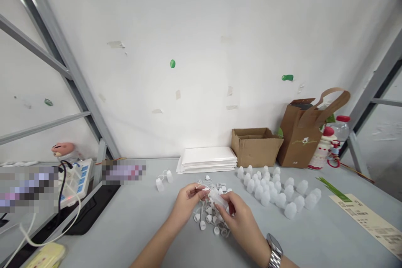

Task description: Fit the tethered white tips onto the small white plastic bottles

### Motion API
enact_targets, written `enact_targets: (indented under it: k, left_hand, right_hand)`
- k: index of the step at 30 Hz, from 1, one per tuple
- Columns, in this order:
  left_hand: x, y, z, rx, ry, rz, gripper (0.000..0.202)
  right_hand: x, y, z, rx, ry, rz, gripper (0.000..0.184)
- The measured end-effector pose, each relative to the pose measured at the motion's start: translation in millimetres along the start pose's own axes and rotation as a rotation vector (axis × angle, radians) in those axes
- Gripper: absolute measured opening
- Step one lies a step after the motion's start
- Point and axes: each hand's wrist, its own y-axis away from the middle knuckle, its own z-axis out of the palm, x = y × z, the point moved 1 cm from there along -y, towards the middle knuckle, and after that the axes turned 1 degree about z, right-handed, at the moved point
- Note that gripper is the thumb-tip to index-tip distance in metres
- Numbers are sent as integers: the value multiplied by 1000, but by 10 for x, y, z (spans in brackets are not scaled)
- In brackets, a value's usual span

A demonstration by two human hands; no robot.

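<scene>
The right hand (237,213), with a metal-band smartwatch (274,249) on its wrist, had its thumb and fingers pinching a small frosted bottle (219,198). The left hand (190,203) met it at the other end, fingers pinching what looked like a white cap (206,191); the fingertips hid exactly how the 2 parts met. So the bottle sat between the 2 hands, right over a heap of corded caps (209,219) on the grey table (188,247).

My read was that the cap was being fitted. If so, a light grip on the bottle seemed smart, since thin plastic could cave in. Cap square to the mouth, cord kept out of the seam, even thumb pressure. Working slightly above the heap would've saved snagged cords too.

For elbow room, the best stretch was left of the left forearm, out to a black slab (94,211) and the cables by a power strip (75,182). Right was tighter: a crowd of upright loose bottles (265,188) started near the right hand, and a careless knuckle could've toppled a few. Past the left hand lay a bottle with a cord (160,185). Farther back, a stack of white envelopes (207,160), a cardboard box (259,153) and a brown paper bag (297,144) lined the wall, so reaching deep there looked limited.
</scene>
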Motion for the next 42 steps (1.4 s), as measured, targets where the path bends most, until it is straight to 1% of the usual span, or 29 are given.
enact_targets:
  k: [5,7,10,13,17,21,23,24,25,27,29,31,32,34,35,37,40,42]
  left_hand:
    - [-23,-9,-11,-23,13,-18,22]
    - [-30,-5,-9,-39,31,-39,24]
    - [-25,19,3,-33,68,-80,25]
    - [-13,53,23,-33,71,-104,24]
    - [-21,76,45,-23,78,-136,27]
    - [-34,81,62,-24,120,-165,29]
    - [-25,85,63,-38,138,-148,29]
    - [-17,87,61,-48,143,-139,28]
    - [-6,90,58,-57,142,-132,28]
    - [17,95,49,-62,119,-128,27]
    - [38,97,45,-49,78,-114,27]
    - [51,96,49,-26,44,-82,27]
    - [53,94,54,-12,32,-66,27]
    - [48,86,62,14,20,-46,27]
    - [42,80,65,27,16,-42,27]
    - [29,70,63,50,9,-39,27]
    - [12,60,51,60,13,-53,25]
    - [6,59,44,53,17,-62,25]
  right_hand:
    - [13,8,-13,30,65,-94,6]
    - [21,10,-15,52,112,-160,6]
    - [15,13,-25,92,193,-272,8]
    - [-9,12,-41,134,283,-350,9]
    - [-31,4,-46,202,386,-422,14]
    - [-37,27,-25,222,368,-455,16]
    - [-44,43,-19,200,284,-418,16]
    - [-49,46,-19,173,216,-374,15]
    - [-52,43,-21,134,131,-305,16]
    - [-51,18,-25,21,-77,-119,19]
    - [-40,-25,-24,-106,-295,78,27]
    - [-26,-72,-18,-221,-481,213,39]
    - [-21,-92,-14,-265,-549,251,43]
    - [-17,-119,-12,-308,-631,292,46]
    - [-19,-127,-12,-306,-651,301,45]
    - [-25,-130,-17,-266,-665,311,41]
    - [-26,-123,-19,-197,-686,307,40]
    - [-14,-121,-13,-190,-699,299,37]
